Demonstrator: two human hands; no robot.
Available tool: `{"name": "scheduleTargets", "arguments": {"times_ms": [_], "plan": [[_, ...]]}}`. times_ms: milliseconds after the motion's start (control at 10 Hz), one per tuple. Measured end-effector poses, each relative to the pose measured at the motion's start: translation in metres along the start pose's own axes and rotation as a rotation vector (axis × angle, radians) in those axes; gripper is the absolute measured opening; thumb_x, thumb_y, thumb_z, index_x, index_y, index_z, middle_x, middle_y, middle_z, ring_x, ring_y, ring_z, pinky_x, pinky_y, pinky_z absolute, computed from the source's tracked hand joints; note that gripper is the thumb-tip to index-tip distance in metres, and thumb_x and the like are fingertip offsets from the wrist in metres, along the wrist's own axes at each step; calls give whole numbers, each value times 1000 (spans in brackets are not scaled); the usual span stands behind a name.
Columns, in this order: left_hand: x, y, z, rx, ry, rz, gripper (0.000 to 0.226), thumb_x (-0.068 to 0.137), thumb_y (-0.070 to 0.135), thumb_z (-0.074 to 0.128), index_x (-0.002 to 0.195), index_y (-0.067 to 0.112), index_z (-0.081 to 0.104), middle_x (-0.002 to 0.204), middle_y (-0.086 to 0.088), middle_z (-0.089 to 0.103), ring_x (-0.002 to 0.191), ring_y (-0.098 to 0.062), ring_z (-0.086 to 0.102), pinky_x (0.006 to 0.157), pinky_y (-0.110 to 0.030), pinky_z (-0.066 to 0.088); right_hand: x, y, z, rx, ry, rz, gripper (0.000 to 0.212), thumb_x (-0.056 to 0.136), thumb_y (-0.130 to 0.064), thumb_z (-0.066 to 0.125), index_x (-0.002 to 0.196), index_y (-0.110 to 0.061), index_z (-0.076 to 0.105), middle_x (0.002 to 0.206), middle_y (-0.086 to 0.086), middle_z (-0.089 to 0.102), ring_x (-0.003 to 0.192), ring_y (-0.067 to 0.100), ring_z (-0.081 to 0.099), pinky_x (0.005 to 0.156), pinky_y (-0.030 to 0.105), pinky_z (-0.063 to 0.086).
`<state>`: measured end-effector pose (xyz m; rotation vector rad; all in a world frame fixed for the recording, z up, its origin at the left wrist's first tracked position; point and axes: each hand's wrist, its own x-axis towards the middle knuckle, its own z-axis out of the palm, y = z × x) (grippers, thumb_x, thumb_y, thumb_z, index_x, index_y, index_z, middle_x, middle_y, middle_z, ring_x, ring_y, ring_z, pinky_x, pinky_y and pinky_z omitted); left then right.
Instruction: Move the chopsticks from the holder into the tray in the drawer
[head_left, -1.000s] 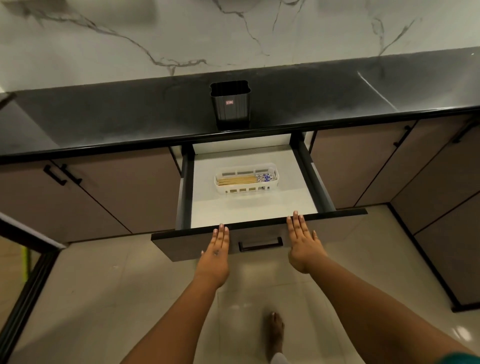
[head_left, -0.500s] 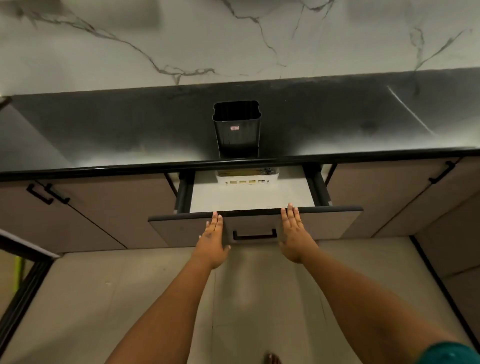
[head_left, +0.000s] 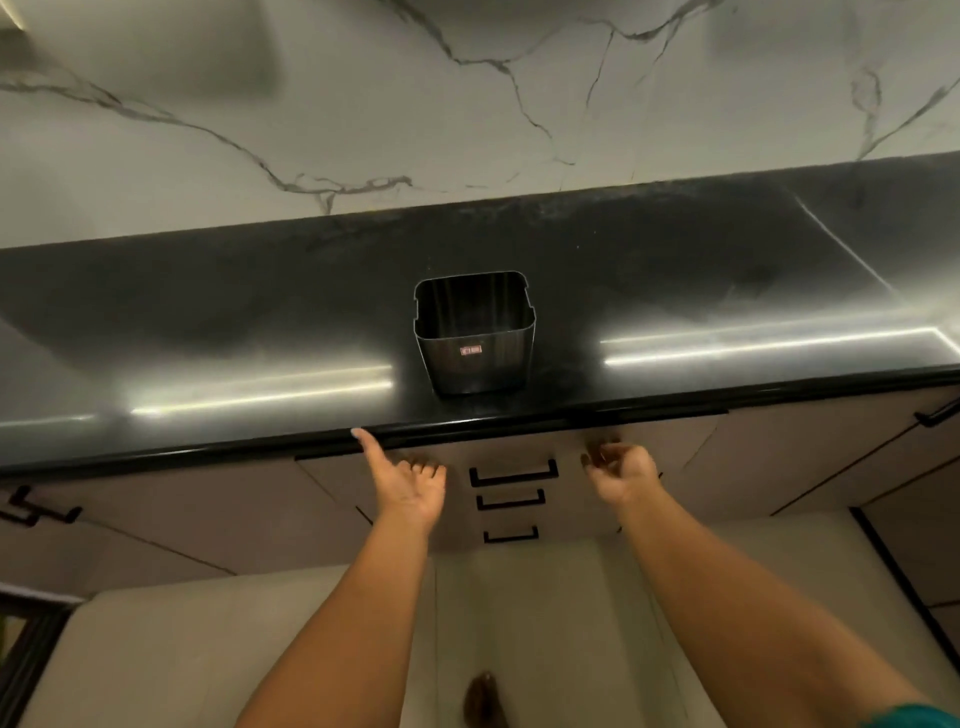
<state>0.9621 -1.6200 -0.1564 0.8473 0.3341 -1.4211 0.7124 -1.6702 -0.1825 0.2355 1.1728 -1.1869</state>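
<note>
The dark metal holder (head_left: 475, 338) stands upright on the black countertop (head_left: 208, 322) near its front edge, and I see nothing inside it. The top drawer (head_left: 511, 452) below it is pushed flush with the cabinet front, so the tray and chopsticks are hidden. My left hand (head_left: 408, 483) is just in front of the drawer, left of its black handle (head_left: 513, 474), with the index finger pointing up at the counter edge and the other fingers curled. My right hand (head_left: 621, 470) hovers right of the handle, fingers loosely curled, holding nothing.
Two more drawers with black handles (head_left: 510, 501) sit below the top one. Cabinet doors with black handles (head_left: 39, 512) flank them. A marble wall (head_left: 467, 104) rises behind the counter. My bare foot (head_left: 485, 699) stands on the pale tiled floor.
The drawer went from wide open, to half shut, to fully shut, hiding the tray with chopsticks. Both hands, flat against the drawer front before, have come off it with fingers curling.
</note>
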Motion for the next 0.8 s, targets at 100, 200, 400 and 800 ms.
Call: {"name": "scheduleTargets", "arguments": {"times_ms": [100,200,400,800], "plan": [[20,6,15,40,80,-1,118,61,75,66,152,18,16,159,-8,17,145,-26,21,118,-44,18,11,1,15,230,8,-17,25,90,-29,48,97,-8,60,98,11,56,91,27,54,109,42,36],[43,7,28,209,233,16,86,68,57,75,138,15,46,145,-6,46,127,-21,49,110,-33,35,16,1,51,335,-145,-49,79,78,-68,57,137,-17,45,127,10,52,120,34,51,107,52,38],[42,14,31,174,148,10,36,75,32,78,104,14,67,119,-9,67,102,-19,65,96,-27,43,14,-2,74,160,-149,-1,63,82,-52,66,133,-18,53,133,17,57,116,35,58,104,49,44],[6,-7,50,729,453,32,85,83,56,60,146,10,26,149,-13,30,133,-35,34,110,-47,32,-17,14,71,-405,295,-230,91,86,-67,44,151,-11,15,158,14,21,142,33,27,114,44,24]]}}
